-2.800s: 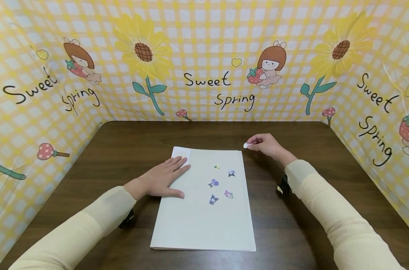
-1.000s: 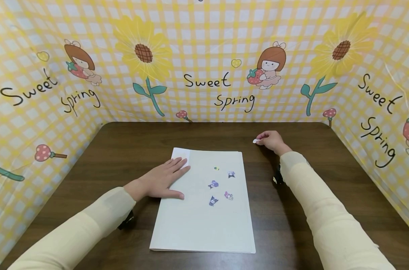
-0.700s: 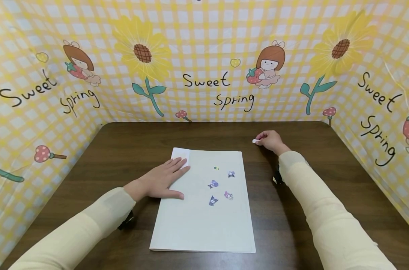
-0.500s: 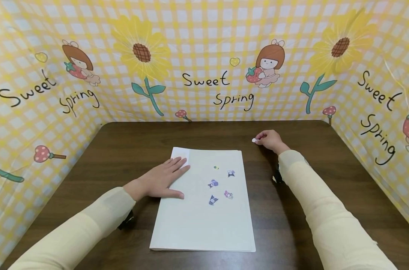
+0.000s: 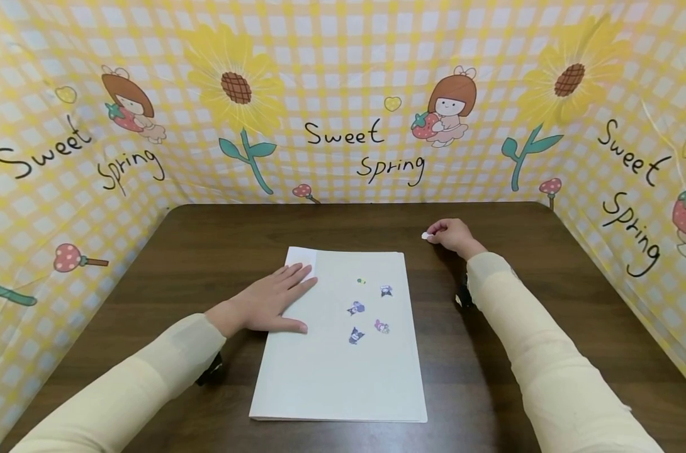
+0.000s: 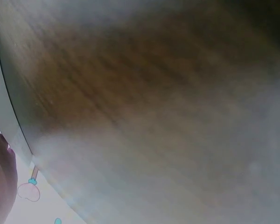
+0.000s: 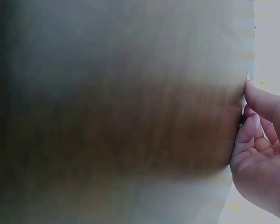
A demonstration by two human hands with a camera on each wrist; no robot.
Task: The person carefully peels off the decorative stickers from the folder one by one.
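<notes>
My left hand (image 5: 272, 299) rests flat with spread fingers on a large white pad (image 5: 337, 384). Its fingertips cover part of a white paper sheet (image 5: 301, 257) at the pad's far left corner. Several small cartoon stickers lie on the pad's right half, among them a dark purple sticker (image 5: 357, 335), a pink sticker (image 5: 382, 326) and a small green-yellow sticker (image 5: 361, 281). Beyond the pad's far right corner, my right hand (image 5: 452, 235) pinches a small white piece (image 5: 425, 235) between thumb and fingers. In the right wrist view the thumb and curled fingers (image 7: 254, 133) show at the right edge.
A dark brown wooden table (image 5: 490, 402) bears the pad. Yellow checked cloth (image 5: 343, 75) with printed flowers and figures walls in the back and both sides. Both wrist views are mostly blurred tabletop.
Since the oldest frame, my right hand has moved right and slightly back with the white piece, away from the pad's corner. It stays nearly still over the last second. My left hand stays put.
</notes>
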